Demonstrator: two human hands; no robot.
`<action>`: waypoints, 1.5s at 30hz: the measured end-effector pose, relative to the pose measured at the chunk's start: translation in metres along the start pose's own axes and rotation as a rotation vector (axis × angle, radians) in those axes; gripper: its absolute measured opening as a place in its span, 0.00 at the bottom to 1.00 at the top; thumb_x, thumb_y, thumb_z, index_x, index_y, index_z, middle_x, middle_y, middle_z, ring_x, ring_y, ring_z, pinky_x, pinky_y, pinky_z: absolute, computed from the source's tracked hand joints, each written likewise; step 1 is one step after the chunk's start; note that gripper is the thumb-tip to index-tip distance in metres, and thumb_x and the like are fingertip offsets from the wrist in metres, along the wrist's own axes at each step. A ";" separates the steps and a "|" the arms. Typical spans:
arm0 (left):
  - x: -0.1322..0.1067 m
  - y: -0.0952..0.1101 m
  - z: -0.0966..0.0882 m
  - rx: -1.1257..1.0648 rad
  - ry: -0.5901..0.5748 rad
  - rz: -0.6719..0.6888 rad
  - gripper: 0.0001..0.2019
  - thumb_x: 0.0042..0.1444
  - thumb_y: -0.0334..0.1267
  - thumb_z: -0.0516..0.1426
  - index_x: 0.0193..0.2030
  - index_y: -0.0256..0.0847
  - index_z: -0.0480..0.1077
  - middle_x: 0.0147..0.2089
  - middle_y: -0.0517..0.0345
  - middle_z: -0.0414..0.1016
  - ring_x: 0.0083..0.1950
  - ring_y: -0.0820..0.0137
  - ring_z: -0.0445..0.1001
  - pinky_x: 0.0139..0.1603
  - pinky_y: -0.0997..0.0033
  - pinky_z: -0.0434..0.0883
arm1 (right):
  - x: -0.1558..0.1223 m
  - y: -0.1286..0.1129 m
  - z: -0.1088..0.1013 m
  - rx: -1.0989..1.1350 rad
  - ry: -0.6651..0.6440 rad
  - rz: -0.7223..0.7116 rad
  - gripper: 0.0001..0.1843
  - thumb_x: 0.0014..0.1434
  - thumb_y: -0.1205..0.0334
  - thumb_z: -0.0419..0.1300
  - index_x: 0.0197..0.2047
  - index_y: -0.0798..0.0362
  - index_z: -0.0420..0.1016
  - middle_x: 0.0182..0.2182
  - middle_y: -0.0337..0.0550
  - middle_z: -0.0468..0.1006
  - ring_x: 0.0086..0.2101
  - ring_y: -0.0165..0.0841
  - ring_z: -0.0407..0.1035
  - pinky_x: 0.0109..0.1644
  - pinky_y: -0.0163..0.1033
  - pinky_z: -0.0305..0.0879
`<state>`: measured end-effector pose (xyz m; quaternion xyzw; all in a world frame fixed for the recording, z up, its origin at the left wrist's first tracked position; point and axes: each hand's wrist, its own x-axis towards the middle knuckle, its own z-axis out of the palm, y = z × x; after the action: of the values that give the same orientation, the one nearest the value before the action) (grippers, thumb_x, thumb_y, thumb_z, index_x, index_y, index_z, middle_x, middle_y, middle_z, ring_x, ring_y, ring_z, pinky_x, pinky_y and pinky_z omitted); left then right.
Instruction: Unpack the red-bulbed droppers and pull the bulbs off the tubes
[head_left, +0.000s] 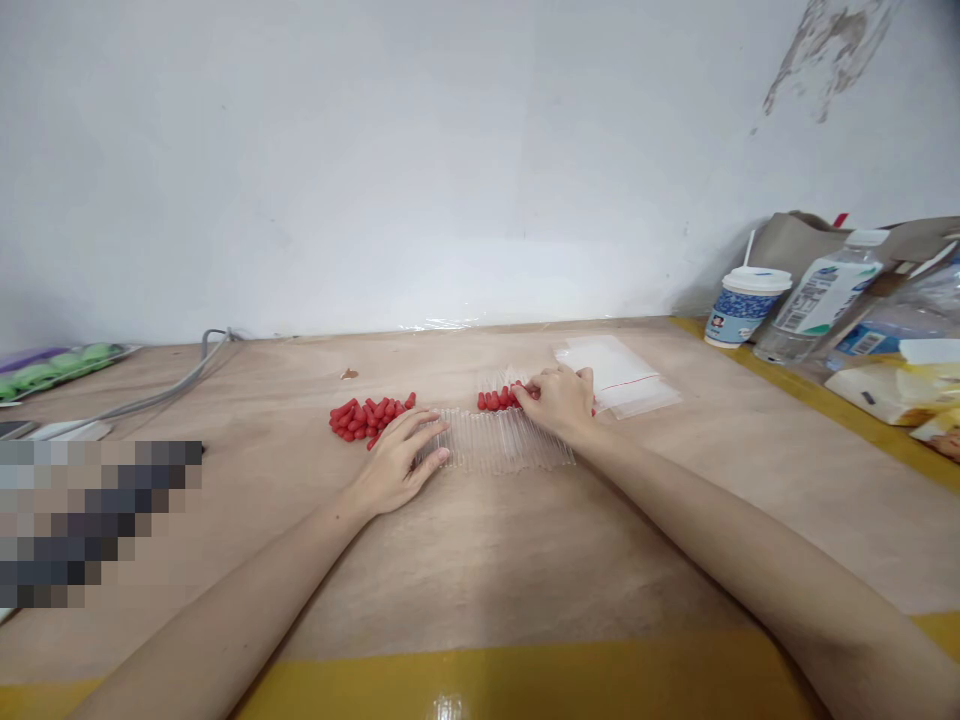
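A row of clear glass dropper tubes (487,442) lies side by side on the wooden table. My left hand (401,462) rests at the left end of this row, its fingers spread and lying over the tubes. Just beyond that hand is a loose pile of red rubber bulbs (361,416). Behind the row, several more red bulbs (493,400) stand in a line, with clear tube ends beyond them. My right hand (559,400) is over the right part of that line, thumb and fingers pinched at a red bulb; the hand partly hides the bulbs there.
Clear zip bags (615,372) lie behind my right hand. At the right are a paper cup (746,305) with a straw, a water bottle (821,300) and wrapped packets (885,385). A grey cable (176,385) runs at the left, near a green-and-purple pack (64,368).
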<state>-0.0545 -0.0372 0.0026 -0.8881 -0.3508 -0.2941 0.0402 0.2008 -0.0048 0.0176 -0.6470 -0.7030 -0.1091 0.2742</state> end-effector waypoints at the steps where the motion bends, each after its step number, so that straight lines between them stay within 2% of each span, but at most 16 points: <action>1: 0.000 0.000 0.000 0.003 -0.001 0.001 0.16 0.58 0.41 0.51 0.52 0.41 0.66 0.53 0.48 0.67 0.58 0.60 0.62 0.57 0.53 0.64 | 0.001 0.000 -0.001 0.019 0.023 0.017 0.21 0.57 0.52 0.49 0.23 0.51 0.75 0.26 0.44 0.76 0.34 0.36 0.63 0.39 0.43 0.42; 4: 0.000 -0.001 0.000 0.010 0.012 0.009 0.17 0.58 0.40 0.51 0.54 0.41 0.64 0.53 0.47 0.66 0.57 0.60 0.63 0.56 0.53 0.64 | 0.001 0.002 -0.007 0.100 0.123 0.066 0.19 0.57 0.52 0.50 0.24 0.52 0.76 0.26 0.43 0.76 0.34 0.36 0.64 0.40 0.44 0.43; 6: 0.000 -0.001 0.000 0.017 0.035 0.020 0.19 0.58 0.40 0.51 0.56 0.42 0.62 0.55 0.47 0.65 0.58 0.60 0.62 0.57 0.53 0.64 | -0.002 0.007 -0.012 0.171 0.192 0.046 0.17 0.57 0.53 0.51 0.27 0.52 0.77 0.27 0.43 0.76 0.34 0.36 0.64 0.41 0.43 0.44; 8: 0.001 -0.001 0.001 0.038 0.071 0.038 0.21 0.58 0.39 0.51 0.58 0.42 0.59 0.57 0.48 0.64 0.59 0.60 0.61 0.58 0.53 0.63 | -0.011 0.014 -0.016 0.255 0.223 -0.070 0.14 0.57 0.55 0.53 0.32 0.51 0.77 0.28 0.43 0.75 0.34 0.35 0.64 0.40 0.42 0.47; 11: 0.003 0.004 0.003 0.100 0.164 0.071 0.22 0.59 0.36 0.50 0.60 0.43 0.56 0.59 0.49 0.62 0.61 0.61 0.59 0.60 0.53 0.61 | -0.031 0.024 -0.021 0.342 0.204 -0.335 0.11 0.57 0.57 0.55 0.38 0.50 0.77 0.30 0.43 0.75 0.35 0.34 0.63 0.39 0.40 0.50; 13: 0.005 0.011 0.004 0.142 0.215 0.111 0.22 0.58 0.34 0.51 0.60 0.43 0.56 0.60 0.50 0.62 0.62 0.61 0.58 0.61 0.53 0.60 | -0.046 0.028 -0.022 0.355 0.203 -0.451 0.09 0.57 0.57 0.56 0.38 0.47 0.77 0.31 0.42 0.75 0.34 0.33 0.62 0.40 0.41 0.51; 15: 0.006 0.020 0.006 0.177 0.226 0.188 0.21 0.58 0.33 0.52 0.59 0.43 0.59 0.59 0.50 0.64 0.62 0.62 0.59 0.60 0.53 0.61 | -0.057 0.027 -0.022 0.369 0.230 -0.507 0.07 0.56 0.58 0.58 0.36 0.46 0.78 0.30 0.40 0.75 0.33 0.32 0.62 0.41 0.41 0.51; 20: 0.009 0.035 0.012 0.239 0.225 0.351 0.13 0.57 0.33 0.53 0.50 0.39 0.67 0.53 0.50 0.70 0.58 0.62 0.65 0.57 0.55 0.66 | -0.068 0.019 -0.016 0.452 0.248 -0.557 0.06 0.55 0.60 0.60 0.36 0.45 0.78 0.29 0.39 0.76 0.33 0.31 0.62 0.40 0.42 0.52; 24: 0.010 0.038 0.016 0.207 0.220 0.352 0.09 0.58 0.34 0.53 0.43 0.37 0.71 0.45 0.51 0.76 0.51 0.64 0.72 0.54 0.58 0.70 | -0.069 0.016 -0.016 0.472 0.241 -0.571 0.06 0.55 0.59 0.59 0.36 0.46 0.78 0.29 0.39 0.76 0.32 0.31 0.62 0.40 0.42 0.53; 28: 0.011 0.041 0.016 0.202 0.210 0.346 0.07 0.57 0.33 0.53 0.38 0.36 0.71 0.40 0.52 0.77 0.46 0.67 0.75 0.53 0.61 0.71 | -0.071 0.008 -0.021 0.407 0.185 -0.579 0.11 0.54 0.56 0.59 0.39 0.50 0.76 0.35 0.42 0.76 0.36 0.33 0.65 0.43 0.44 0.54; 31: 0.012 0.044 0.015 0.226 0.207 0.354 0.07 0.57 0.33 0.53 0.38 0.36 0.72 0.40 0.52 0.78 0.44 0.67 0.76 0.52 0.61 0.72 | -0.072 -0.002 -0.021 0.326 0.182 -0.629 0.17 0.54 0.52 0.58 0.44 0.51 0.73 0.39 0.44 0.76 0.40 0.35 0.66 0.47 0.45 0.53; 35: 0.011 0.045 0.016 0.223 0.202 0.394 0.07 0.56 0.33 0.54 0.38 0.35 0.71 0.40 0.51 0.77 0.44 0.67 0.76 0.51 0.63 0.73 | -0.070 -0.011 -0.013 0.269 0.231 -0.731 0.08 0.58 0.59 0.56 0.39 0.51 0.74 0.35 0.41 0.78 0.39 0.32 0.67 0.48 0.44 0.54; 41: 0.009 0.044 0.019 0.115 0.161 0.378 0.08 0.58 0.31 0.51 0.40 0.35 0.70 0.39 0.52 0.77 0.46 0.68 0.75 0.52 0.65 0.72 | -0.067 -0.010 -0.011 0.278 0.190 -0.827 0.08 0.60 0.62 0.54 0.34 0.55 0.73 0.28 0.41 0.76 0.31 0.29 0.66 0.37 0.37 0.61; 45: 0.008 0.042 0.021 0.036 0.131 0.363 0.08 0.59 0.32 0.49 0.40 0.36 0.69 0.38 0.53 0.76 0.46 0.68 0.74 0.54 0.63 0.71 | -0.066 -0.010 -0.014 0.312 0.194 -0.858 0.07 0.59 0.63 0.55 0.35 0.55 0.73 0.28 0.42 0.76 0.31 0.29 0.66 0.35 0.36 0.64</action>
<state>-0.0128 -0.0580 -0.0045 -0.9149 -0.1865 -0.3330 0.1312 0.1955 -0.0697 -0.0035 -0.2354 -0.8862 -0.1658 0.3629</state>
